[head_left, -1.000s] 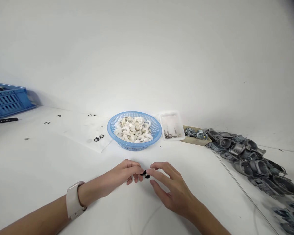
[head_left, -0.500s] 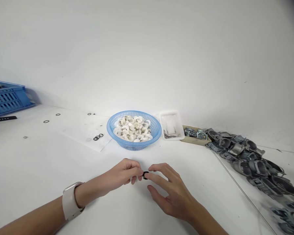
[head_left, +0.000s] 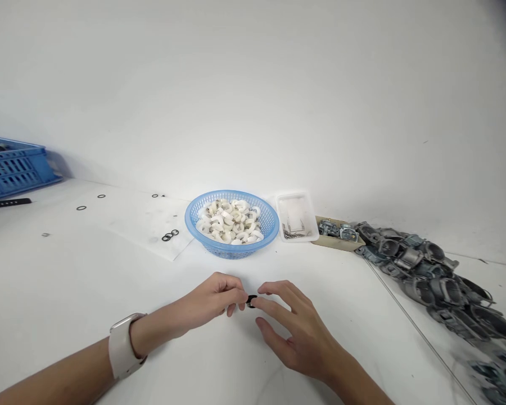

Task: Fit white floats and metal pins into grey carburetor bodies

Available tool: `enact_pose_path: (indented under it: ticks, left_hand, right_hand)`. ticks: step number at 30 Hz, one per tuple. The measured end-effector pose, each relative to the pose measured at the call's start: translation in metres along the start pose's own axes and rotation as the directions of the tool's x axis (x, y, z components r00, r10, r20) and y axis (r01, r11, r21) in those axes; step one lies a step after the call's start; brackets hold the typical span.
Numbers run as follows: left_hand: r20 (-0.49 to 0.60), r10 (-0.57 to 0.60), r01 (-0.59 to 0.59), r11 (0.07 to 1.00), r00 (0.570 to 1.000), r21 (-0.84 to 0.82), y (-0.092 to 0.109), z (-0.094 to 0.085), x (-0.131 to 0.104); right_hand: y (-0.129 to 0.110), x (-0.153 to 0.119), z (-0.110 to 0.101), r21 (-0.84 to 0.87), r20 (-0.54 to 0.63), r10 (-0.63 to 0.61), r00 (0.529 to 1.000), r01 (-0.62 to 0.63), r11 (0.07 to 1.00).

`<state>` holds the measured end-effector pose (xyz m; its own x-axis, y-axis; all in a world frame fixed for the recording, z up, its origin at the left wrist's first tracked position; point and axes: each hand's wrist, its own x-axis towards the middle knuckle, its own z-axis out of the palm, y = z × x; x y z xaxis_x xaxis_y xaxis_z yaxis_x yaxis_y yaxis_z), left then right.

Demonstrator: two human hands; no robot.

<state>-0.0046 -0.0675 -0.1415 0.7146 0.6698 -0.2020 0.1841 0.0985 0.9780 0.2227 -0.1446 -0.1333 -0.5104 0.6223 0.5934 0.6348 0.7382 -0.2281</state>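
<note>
A small black round part (head_left: 252, 301), too small to identify, sits between my two hands just above the white table. My left hand (head_left: 219, 297), with a pale watch band on its wrist, pinches the part's left side between thumb and fingers. From the right, my right hand (head_left: 293, 326) reaches over with fingers spread and thumb apart; its index fingertip touches or nearly touches the part. Beyond the hands stands a blue plastic basket (head_left: 231, 251) heaped with white plastic floats (head_left: 230, 222).
Beside the basket are a white tray (head_left: 297, 211) of thin metal pins and a cardboard box (head_left: 337, 242) with metal parts. Grey carburetor bodies (head_left: 421, 264) pile up at right. Black rings (head_left: 170, 235) lie on a sheet at left, near a blue crate (head_left: 17, 169).
Hardly anything differs; the view has shifted very slightly. Both hands keep nearly the same pose around the small black part.
</note>
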Motion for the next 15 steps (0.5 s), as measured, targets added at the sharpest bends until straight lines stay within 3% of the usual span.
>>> enact_pose_path:
  ticks: [15]
  left_hand:
    - [-0.013,0.018,-0.018,0.999,1.0,0.027,0.003,0.0011,-0.0001]
  right_hand:
    - [-0.0006,-0.0015,-0.0011,-0.006,0.001,0.012,1.0,-0.012,1.0]
